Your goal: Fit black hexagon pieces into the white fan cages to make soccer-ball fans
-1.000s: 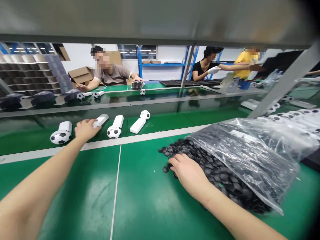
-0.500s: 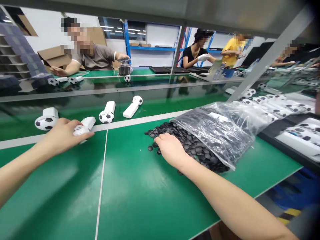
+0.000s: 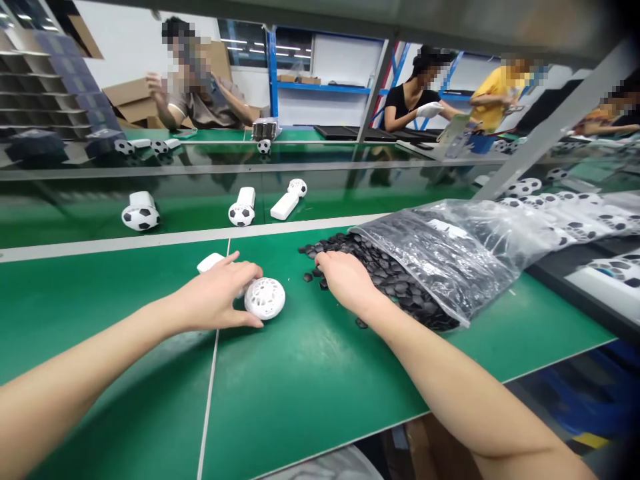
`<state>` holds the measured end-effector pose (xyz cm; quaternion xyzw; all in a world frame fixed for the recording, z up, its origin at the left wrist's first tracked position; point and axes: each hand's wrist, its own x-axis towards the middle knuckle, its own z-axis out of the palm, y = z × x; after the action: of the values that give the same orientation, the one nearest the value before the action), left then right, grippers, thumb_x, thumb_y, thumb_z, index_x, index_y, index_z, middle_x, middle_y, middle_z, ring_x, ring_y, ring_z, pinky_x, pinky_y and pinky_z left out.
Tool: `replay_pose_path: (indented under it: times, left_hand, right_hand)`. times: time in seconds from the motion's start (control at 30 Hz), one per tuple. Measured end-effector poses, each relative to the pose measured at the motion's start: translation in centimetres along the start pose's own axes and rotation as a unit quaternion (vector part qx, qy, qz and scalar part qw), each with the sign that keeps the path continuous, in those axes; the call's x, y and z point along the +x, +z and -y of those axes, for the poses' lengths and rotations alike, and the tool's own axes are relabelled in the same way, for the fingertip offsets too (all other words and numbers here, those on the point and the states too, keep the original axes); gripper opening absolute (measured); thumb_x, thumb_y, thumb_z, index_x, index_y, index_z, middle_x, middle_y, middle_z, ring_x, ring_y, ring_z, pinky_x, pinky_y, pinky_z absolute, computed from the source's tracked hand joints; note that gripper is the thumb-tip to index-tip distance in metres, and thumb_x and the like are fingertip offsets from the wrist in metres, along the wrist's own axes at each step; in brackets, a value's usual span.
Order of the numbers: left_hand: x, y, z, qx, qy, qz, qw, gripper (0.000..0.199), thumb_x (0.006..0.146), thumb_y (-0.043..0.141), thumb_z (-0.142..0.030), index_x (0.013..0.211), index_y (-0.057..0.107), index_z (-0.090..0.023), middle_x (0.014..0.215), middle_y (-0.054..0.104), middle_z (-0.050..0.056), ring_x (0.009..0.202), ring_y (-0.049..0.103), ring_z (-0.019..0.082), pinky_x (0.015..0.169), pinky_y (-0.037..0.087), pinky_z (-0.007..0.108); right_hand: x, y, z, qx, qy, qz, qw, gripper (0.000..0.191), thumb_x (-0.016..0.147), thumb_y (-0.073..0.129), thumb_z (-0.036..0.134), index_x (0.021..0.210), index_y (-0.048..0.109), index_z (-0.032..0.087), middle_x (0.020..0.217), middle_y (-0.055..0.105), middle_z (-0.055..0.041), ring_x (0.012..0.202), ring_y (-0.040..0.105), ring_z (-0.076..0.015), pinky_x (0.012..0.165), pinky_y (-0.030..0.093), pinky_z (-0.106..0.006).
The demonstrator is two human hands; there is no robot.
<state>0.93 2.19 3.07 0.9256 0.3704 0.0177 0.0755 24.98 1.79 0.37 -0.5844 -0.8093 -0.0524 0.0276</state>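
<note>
In the head view, the left hand [image 3: 215, 297] has its grip around a white soccer-ball-shaped device [image 3: 265, 299], which is over the near green table [image 3: 300, 387], left of the black pieces. Its round, perforated head faces up between the thumb and fingers, and the end of its white rectangular body shows beyond the back of the hand. The right hand [image 3: 345, 277] is at the left edge of a heap of small black pieces [image 3: 395, 277], its fingers curled down among them; whether its grip is closed on a piece cannot be told. The heap spreads from the open side of a clear plastic bag [image 3: 450, 243] that lies on the table, and a few pieces sit loose just beside the fingertips. Past the pale strip along the table's far edge, three soccer-ball devices rest apart on the green conveyor belt [image 3: 195, 200]: a left device [image 3: 141, 215], a middle device [image 3: 242, 212] and a right device [image 3: 290, 199]. To the right, more ball-patterned devices [image 3: 575, 220] lie in rows beyond the bag, and a black tray [image 3: 560, 273] holds others. Across the belt are a person in a grey-brown shirt [image 3: 210, 107], a person in a black top [image 3: 400, 103] with a white glove, and a person in yellow [image 3: 490, 100].
</note>
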Motion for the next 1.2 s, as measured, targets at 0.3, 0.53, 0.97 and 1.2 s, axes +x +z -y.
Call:
replay_pose_path:
  times: [0.3,0.53,0.97,1.2]
  left_hand:
    - [0.9,2.0,-3.5,-0.026,-0.232,0.042,0.971,0.08,0.066,0.03,-0.081,0.112,0.041,-0.016,0.082,0.064,0.012,0.07,0.061,0.031,0.054,0.042,0.033]
    - [0.6,2.3,-3.6,-0.056,-0.198,-0.009,0.979,0.082,0.071,0.047,-0.065,0.135,0.024,-0.02,0.128,0.046,0.011,0.109,0.051,0.03,0.078,0.046,0.038]
    - [0.5,2.3,-3.0,-0.12,-0.163,-0.04,0.978,0.073,0.062,0.057,-0.063,0.124,0.04,-0.029,0.121,0.052,0.003,0.099,0.057,0.026,0.074,0.047,0.033]
    - [0.7,2.4,-2.7,-0.135,-0.154,-0.05,0.978,0.068,0.063,0.058,-0.061,0.121,0.043,-0.028,0.118,0.054,0.003,0.099,0.056,0.025,0.074,0.046,0.033]
  right_hand:
    - [-0.2,0.5,-0.5,0.007,0.001,-0.009,1.0,0.02,0.088,0.042,0.014,0.097,0.06,0.015,0.091,0.065,-0.0103,0.087,0.057,-0.0254,0.069,0.036,-0.034]
    - [-0.6,-0.1,0.6,0.306,-0.049,-0.145,0.94,0.008,0.084,0.052,0.018,0.084,0.06,0.018,0.083,0.063,-0.0031,0.078,0.057,-0.0144,0.07,0.042,-0.025]
    - [-2.0,1.1,4.8,0.518,-0.093,-0.079,0.847,0.007,0.071,0.068,0.017,0.068,0.062,0.018,0.084,0.047,-0.0002,0.09,0.05,-0.0139,0.086,0.04,-0.029]
    - [-1.8,1.4,4.8,0.536,-0.008,-0.075,0.841,0.034,0.062,0.073,0.023,0.088,0.051,0.02,0.107,0.047,-0.0047,0.101,0.048,-0.0176,0.079,0.046,-0.03]
